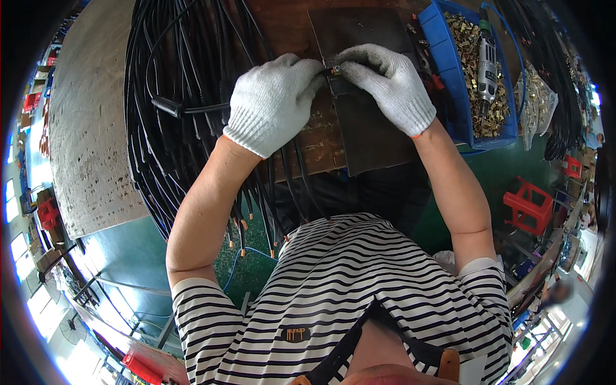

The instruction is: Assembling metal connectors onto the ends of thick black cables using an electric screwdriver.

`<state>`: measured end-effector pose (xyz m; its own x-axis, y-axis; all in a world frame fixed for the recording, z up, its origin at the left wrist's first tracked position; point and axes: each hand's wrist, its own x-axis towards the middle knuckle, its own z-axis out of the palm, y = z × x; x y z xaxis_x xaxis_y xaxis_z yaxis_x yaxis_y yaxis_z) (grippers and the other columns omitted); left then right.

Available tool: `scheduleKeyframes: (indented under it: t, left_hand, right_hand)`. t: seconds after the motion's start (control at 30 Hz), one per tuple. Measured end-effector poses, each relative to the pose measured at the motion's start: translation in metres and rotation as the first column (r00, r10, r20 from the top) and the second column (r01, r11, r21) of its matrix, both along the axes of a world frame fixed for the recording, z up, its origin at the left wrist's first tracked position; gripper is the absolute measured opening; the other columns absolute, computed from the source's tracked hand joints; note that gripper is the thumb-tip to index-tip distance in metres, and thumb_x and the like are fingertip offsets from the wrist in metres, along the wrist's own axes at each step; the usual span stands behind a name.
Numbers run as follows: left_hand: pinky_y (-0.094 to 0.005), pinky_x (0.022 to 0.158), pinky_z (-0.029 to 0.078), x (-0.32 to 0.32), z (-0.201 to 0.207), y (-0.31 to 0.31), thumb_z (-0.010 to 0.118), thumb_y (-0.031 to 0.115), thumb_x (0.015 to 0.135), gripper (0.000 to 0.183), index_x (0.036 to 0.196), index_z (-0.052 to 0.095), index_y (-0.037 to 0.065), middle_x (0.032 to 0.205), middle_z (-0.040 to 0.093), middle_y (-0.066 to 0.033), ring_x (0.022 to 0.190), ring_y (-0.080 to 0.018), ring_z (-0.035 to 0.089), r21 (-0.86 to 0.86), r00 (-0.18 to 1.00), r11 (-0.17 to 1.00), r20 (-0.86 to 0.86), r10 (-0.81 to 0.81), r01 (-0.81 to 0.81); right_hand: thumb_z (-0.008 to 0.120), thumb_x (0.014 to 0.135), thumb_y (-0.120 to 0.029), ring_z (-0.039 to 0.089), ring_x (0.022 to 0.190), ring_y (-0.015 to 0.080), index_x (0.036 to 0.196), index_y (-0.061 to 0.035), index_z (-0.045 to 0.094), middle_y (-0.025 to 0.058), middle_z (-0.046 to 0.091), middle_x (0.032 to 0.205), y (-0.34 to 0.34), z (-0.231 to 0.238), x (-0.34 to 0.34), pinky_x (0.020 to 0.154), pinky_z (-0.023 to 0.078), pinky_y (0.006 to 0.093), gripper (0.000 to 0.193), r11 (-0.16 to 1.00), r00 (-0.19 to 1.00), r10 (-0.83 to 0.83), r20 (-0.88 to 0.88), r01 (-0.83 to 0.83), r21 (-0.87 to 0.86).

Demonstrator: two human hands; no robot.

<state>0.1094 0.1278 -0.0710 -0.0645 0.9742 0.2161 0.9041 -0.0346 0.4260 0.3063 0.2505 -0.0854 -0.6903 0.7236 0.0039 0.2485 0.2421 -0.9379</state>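
While both gloved hands meet over the dark metal plate [375, 138], left hand [273, 102] and right hand [388, 83] fingers pinch one small connector [334, 69]. Black cables [173, 109] lie just left.

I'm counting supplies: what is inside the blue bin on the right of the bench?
The blue bin holds a heap of small brass-coloured metal fittings, with a powered hand tool lying on top. The bin's floor and the fittings beneath are covered.

Our left hand [273, 102], white knit glove, fingers curled, pointing 2 o'clock. Our right hand [388, 83], gloved, fingertips pinched, pointing 9 o'clock. Our fingertips meet at centre. Forearms bare, elbows splayed at 7 and 5 o'clock.
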Motion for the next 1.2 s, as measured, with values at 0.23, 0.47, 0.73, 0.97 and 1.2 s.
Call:
scheduleKeyframes:
  t: [0.23, 0.47, 0.73, 0.97, 1.2]
  left_hand:
    - [-0.0452, 0.092, 0.059, 0.001, -0.001, 0.008, 0.065, 0.022, 0.1, 0.024, 0.116, 0.079, 0.011, 0.108, 0.076, -0.012, 0.105, -0.0323, 0.073, -0.062, 0.99, 0.997, -0.136, 0.03, -0.038]
    - [-0.0446, 0.1, 0.056, 0.009, -0.017, 0.012, 0.062, 0.023, 0.102, 0.025, 0.116, 0.08, 0.014, 0.114, 0.074, -0.0102, 0.113, -0.0301, 0.07, -0.165, 0.968, 0.981, -0.243, 0.055, -0.097]
    - [-0.046, 0.096, 0.057, 0.013, -0.023, 0.015, 0.066, 0.02, 0.099, 0.022, 0.113, 0.08, 0.013, 0.109, 0.074, -0.0114, 0.108, -0.0333, 0.07, -0.05, 0.992, 0.997, -0.108, 0.058, -0.064]
    - [-0.0478, 0.087, 0.055, 0.006, -0.029, 0.012, 0.069, 0.021, 0.095, 0.021, 0.11, 0.079, 0.01, 0.101, 0.072, -0.0132, 0.1, -0.0367, 0.069, -0.019, 0.996, 0.998, -0.074, 0.054, -0.056]
    - [-0.0465, 0.091, 0.056, 0.008, -0.03, 0.014, 0.068, 0.024, 0.096, 0.021, 0.109, 0.08, 0.012, 0.103, 0.074, -0.0098, 0.103, -0.0351, 0.07, 0.05, 0.997, 0.998, -0.075, 0.037, -0.033]
  right_hand:
    - [0.077, 0.095, -0.024, 0.073, 0.108, 0.034, 0.11, -0.0145, 0.081, 0.0082, 0.078, 0.112, 0.009, 0.002, -0.004, 0.1, 0.057, 0.0427, 0.019, 0.784, 0.977, -0.047, 0.208, -0.092, 0.613]
    - [0.077, 0.092, -0.027, 0.072, 0.109, 0.0329, 0.109, -0.0149, 0.081, 0.0081, 0.078, 0.112, 0.013, 0.001, -0.014, 0.099, 0.057, 0.0434, 0.02, 0.869, 0.958, 0.016, 0.287, -0.156, 0.47]
    - [0.076, 0.09, -0.024, 0.074, 0.103, 0.0344, 0.106, -0.011, 0.08, 0.0112, 0.078, 0.105, 0.021, 0.0, -0.012, 0.093, 0.058, 0.0442, 0.021, 0.858, 0.964, 0.007, 0.267, -0.143, 0.494]
    - [0.079, 0.091, -0.025, 0.073, 0.1, 0.0362, 0.107, -0.01, 0.078, 0.0127, 0.076, 0.103, 0.01, 0.01, -0.007, 0.088, 0.059, 0.044, 0.022, 0.822, 0.971, -0.016, 0.238, -0.123, 0.556]
    - [0.074, 0.091, -0.055, 0.069, 0.121, 0.0427, 0.143, -0.0162, 0.065, 0.027, 0.073, 0.123, 0.1, 0.08, 0.155, 0.103, 0.054, 0.0499, 0.065, 0.352, 0.604, -0.752, 0.266, 0.026, 0.936]
